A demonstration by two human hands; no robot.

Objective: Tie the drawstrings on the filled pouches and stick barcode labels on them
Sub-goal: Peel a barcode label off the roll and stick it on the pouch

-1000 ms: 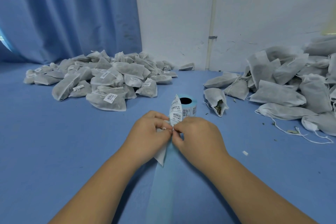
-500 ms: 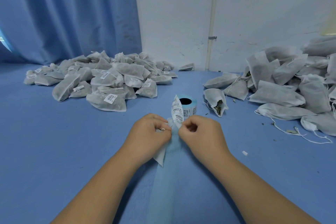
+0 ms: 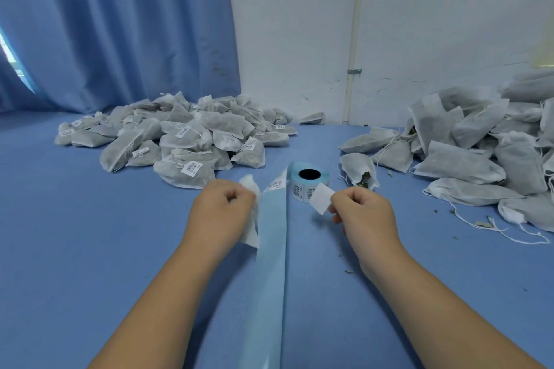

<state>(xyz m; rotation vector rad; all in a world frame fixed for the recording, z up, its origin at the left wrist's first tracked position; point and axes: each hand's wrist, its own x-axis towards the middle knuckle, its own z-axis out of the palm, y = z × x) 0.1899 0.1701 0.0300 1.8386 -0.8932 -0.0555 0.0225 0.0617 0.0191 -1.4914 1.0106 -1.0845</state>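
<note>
My left hand (image 3: 220,213) grips a white fabric pouch (image 3: 251,219) by its gathered top, beside the light-blue backing strip (image 3: 271,237) that runs toward me from the label roll (image 3: 310,181). My right hand (image 3: 364,214) pinches a single white label (image 3: 320,201), peeled free and held just right of the roll. One barcode label (image 3: 277,184) still sits on the strip near the roll. The two hands are apart, with the strip between them.
A heap of tied, labelled pouches (image 3: 186,141) lies at the back left. A larger heap of unlabelled pouches (image 3: 467,156) with loose strings fills the right side; one open pouch (image 3: 359,172) stands next to the roll. Blue curtain and white wall stand behind the blue table (image 3: 90,234).
My hands were together at the strip; now they have drawn apart. The right hand has pulled a label off the strip to the right, while the left keeps holding the pouch.
</note>
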